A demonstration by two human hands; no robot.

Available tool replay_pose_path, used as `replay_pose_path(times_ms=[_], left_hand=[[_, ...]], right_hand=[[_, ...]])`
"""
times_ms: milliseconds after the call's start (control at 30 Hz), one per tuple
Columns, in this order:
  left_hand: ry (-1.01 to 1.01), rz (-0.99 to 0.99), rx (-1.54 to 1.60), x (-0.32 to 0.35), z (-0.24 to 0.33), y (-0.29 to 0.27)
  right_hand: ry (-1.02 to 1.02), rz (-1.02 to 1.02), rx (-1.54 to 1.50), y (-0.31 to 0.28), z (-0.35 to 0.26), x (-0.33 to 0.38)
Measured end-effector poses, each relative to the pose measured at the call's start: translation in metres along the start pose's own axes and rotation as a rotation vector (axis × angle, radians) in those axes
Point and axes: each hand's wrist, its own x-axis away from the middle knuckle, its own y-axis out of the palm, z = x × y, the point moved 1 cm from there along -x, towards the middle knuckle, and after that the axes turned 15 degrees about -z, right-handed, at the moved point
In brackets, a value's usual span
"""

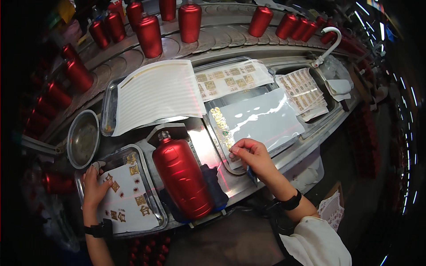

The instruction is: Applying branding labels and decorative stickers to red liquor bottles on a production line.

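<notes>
My right hand pinches with thumb and forefinger at the lower end of a column of gold stickers. These run along the left edge of a glossy pale sheet. What lies right at the fingertips is small, seemingly one of the gold stickers. Over the left side of a metal tray, my left hand has its thumb spread from the fingers. A small whitish thing at its fingertips is unclear. Beneath it, a white sheet bears gold and small red stickers. Between my hands a red bottle leans back in a stand, its neck uncapped.
Behind the left tray stands a metal bowl. Farther back are a large white sheet, a gold-printed sheet and a stack of sticker sheets near a white tap. Several red bottles line the curved conveyor.
</notes>
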Motion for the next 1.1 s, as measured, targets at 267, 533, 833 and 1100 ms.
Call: replay_pose_path(times_ms=[267, 533, 833, 1100], left_hand=[[0.002, 0.119, 0.166, -0.004, -0.014, 0.005], [0.132, 0.177, 0.113, 0.026, 0.109, -0.024], [0.404, 0.319, 1.147, 0.054, 0.234, -0.026], [0.217, -0.081, 1.068, 0.078, 0.214, 0.038]], right_hand=[[0.019, -0.004, -0.065, -0.001, 0.000, 0.003], [-0.015, -0.062, 0.145, 0.038, -0.029, 0.014], [-0.012, -0.520, -0.268, 0.102, -0.074, 0.043], [-0.235, -0.284, 0.309, 0.085, -0.086, 0.031]])
